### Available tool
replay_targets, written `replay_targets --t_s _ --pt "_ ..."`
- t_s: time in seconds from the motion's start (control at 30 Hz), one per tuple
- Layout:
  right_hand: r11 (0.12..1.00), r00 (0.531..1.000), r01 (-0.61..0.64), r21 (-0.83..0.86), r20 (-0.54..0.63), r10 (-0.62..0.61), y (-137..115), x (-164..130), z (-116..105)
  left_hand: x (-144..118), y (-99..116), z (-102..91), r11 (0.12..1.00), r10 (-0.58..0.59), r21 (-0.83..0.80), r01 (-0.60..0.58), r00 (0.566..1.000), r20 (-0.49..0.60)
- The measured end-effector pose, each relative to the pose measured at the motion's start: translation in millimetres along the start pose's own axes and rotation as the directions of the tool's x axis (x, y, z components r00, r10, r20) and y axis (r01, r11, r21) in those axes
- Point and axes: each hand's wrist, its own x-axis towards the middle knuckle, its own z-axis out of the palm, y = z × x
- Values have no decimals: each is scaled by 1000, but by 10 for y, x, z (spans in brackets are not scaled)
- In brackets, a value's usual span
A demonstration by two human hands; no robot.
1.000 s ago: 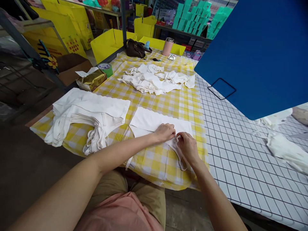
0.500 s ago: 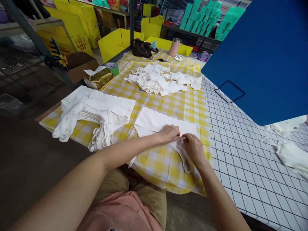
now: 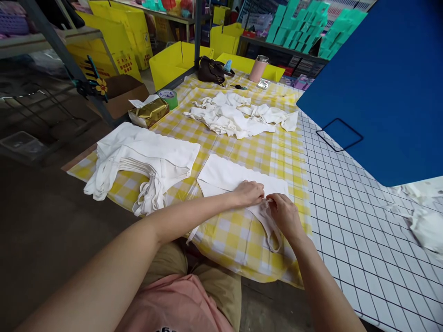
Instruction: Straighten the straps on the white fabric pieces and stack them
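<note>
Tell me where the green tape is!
In the head view, the tape is by the table's left edge, just beyond the gold pack and left of the crumpled white heap.

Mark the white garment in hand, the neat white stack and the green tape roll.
White garment [image 3: 231,173]: head view, on its flat upper panel.
White stack [image 3: 154,145]: head view, on the top piece's flat panel.
Green tape roll [image 3: 171,101]: head view, on its side.

View swung left, purple basket more visible
</note>
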Motion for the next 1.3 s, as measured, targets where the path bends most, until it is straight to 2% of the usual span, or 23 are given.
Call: replay_targets --t_s 0.13,0.33,0.43,0.5,0.6,0.73,0.83,1.07,1.2,1.3 --pt "1000 1000 -9 0 -29 9 26 9 19 -3 28 -55 1000 -21 2 21 999 39" --pt "982 986 162 -96 61 -157 33 27 -30 1 36 -74 1000 -21 1 21 999 37" --pt "979 984 164 -122 97 -153 39 46 -34 5 35 -73 1000 -30 1 30 999 35" --pt "991 993 93 -99 85 -85 42 60 -24 3 37 -79 1000 -28 -7 28 999 45" --pt "996 995 -91 6 34 91 31 77 -16 2 37 -75 999 -31 -24 32 998 46" --pt "944 962 -272 186 14 274 -24 95 -51 15 19 -38 1000 -12 -25 13 999 33" --pt "900 930 -363 242 43 364 -74 108 -89 23 8 -24 999 -16 -43 17 999 32" --pt "849 892 -451 277 108 439 -91 88 -137 2 36 -104 996 -47 -75 54 995 86" --pt "797 846 -531 288 126 519 -75 72 -155 -9 52 -149 996 -50 -73 58 993 109" --pt "737 813 -568 366 109 572 -71 53 -135 -16 56 -167 996 -49 -70 58 992 115"
